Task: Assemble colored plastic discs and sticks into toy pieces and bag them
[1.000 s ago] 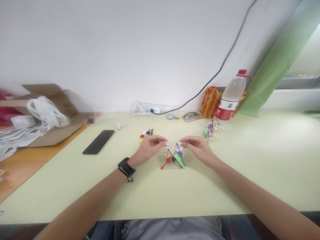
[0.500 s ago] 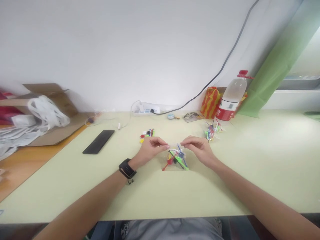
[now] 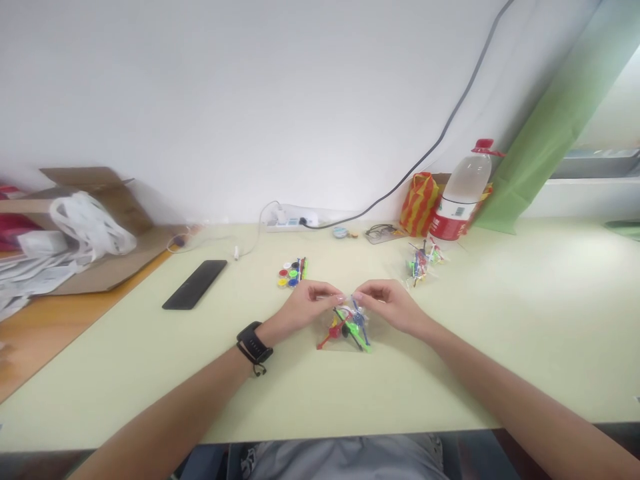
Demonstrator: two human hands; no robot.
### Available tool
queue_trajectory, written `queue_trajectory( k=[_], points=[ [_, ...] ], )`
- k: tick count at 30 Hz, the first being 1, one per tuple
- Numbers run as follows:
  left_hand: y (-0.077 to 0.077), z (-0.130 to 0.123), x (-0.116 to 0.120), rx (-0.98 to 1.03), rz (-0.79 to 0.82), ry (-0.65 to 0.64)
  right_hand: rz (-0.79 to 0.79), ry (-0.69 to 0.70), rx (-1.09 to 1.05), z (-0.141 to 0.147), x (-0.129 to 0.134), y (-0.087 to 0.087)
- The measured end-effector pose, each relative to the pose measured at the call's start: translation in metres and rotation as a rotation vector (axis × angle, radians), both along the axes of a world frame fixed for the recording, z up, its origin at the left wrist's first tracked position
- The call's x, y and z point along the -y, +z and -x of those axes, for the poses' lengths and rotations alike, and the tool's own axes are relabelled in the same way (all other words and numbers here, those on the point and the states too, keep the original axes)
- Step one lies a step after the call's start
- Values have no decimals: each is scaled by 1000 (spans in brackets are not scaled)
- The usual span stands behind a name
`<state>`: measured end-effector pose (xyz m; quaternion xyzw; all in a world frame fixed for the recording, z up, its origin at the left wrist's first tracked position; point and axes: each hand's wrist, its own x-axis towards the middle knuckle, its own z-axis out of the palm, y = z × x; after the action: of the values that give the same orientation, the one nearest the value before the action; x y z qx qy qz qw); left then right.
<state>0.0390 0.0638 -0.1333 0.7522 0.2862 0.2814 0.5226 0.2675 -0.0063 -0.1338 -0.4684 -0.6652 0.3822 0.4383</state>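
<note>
A clear plastic bag point(image 3: 345, 328) with red, green, blue, black and yellow plastic pieces inside lies on the pale table in front of me. My left hand point(image 3: 311, 307) pinches the bag's upper edge between thumb and fingers. Close beside it, my right hand point(image 3: 387, 305) pinches the same edge further right. Just beyond my left hand sit several small coloured discs point(image 3: 289, 274) with a row of thin coloured sticks point(image 3: 303, 268) along their right side. More bagged coloured pieces point(image 3: 421, 260) rest beyond my right hand.
A black phone point(image 3: 195, 285) lies at the left. An opened cardboard box point(image 3: 117, 200) with white straps stands at the far left. Along the wall are a power strip point(image 3: 285, 223), a cable, a round tin point(image 3: 341, 233), a red-yellow bag point(image 3: 419, 203) and a large bottle point(image 3: 461, 193).
Both hands have come closer together at the bag's top edge. The bag has shifted slightly towards me and to the left.
</note>
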Motion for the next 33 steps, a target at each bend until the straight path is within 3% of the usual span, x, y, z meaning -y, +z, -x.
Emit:
queue_trajectory(
  k=[9,17,24,29,33],
  points=[
    [13,7,-3,-105,-87,-31,-6,47,125,-6,-1,2],
    [12,6,-2,-94,-166,-10,-184,2,325,-6,2,2],
    [9,0,8,-83,-144,-17,-108,67,226,-1,0,-2],
    [17,6,-1,-169,-158,-55,-91,72,302,-8,0,3],
    [18,13,-11,-200,-175,-6,2,58,259,-13,-1,5]
  ],
)
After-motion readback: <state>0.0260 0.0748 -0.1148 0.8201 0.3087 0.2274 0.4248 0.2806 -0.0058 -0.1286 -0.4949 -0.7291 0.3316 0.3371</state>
